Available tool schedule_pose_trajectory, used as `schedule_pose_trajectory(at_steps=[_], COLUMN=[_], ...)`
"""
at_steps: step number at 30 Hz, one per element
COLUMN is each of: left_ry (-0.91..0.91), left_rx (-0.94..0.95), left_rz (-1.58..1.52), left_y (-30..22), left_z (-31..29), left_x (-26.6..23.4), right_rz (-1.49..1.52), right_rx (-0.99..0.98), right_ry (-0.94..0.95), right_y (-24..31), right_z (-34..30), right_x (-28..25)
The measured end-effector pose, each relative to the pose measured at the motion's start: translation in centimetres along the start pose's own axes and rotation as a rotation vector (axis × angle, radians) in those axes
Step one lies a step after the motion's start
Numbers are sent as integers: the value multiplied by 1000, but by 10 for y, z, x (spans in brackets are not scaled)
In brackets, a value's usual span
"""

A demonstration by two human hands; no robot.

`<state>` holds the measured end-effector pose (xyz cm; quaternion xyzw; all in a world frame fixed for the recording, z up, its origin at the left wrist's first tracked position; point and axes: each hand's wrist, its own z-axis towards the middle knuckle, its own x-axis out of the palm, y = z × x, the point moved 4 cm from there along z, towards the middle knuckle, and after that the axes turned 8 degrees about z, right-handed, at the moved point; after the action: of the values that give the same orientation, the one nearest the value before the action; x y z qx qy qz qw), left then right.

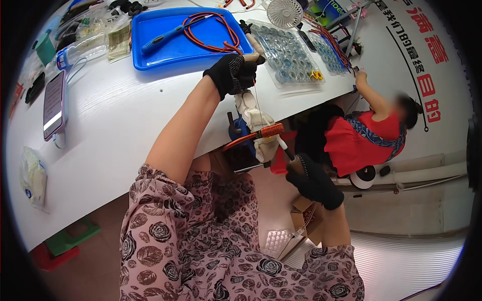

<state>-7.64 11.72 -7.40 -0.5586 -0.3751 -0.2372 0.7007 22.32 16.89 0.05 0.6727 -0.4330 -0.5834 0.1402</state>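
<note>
My left hand (232, 74), in a black dotted glove with bare fingertips, is closed above the table's edge. From it a thin thread (258, 103) runs down to an orange-brown wound section (272, 130) on a reddish-brown cord (238, 142). That section lies across a white cloth-wrapped support (258, 118) at the table's edge, beside a blue clamp-like piece (236, 128). Lower right, my gloved right hand (316, 183) is closed around a dark rod-like piece (288, 151) with a white end, in line with the wound section. A beige stick-like piece (255, 44) lies beyond my left hand.
A blue tray (145, 60) bears a reddish cord coil (228, 30) and a blue-handled tool (163, 40). Right of it are a clear compartment box (287, 57) and a small fan (284, 12). A phone (54, 105) stands at left. A person in red (359, 135) works at right.
</note>
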Motion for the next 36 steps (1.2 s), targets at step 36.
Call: schedule_pose_trajectory(at_steps=[36], left_ry=[-696], left_rx=[501], left_rz=[890], left_y=[13], left_z=[-133], left_x=[83], right_rz=[-75], right_rx=[179], right_ry=[-97], right_y=[-39], right_z=[-106], right_x=[49])
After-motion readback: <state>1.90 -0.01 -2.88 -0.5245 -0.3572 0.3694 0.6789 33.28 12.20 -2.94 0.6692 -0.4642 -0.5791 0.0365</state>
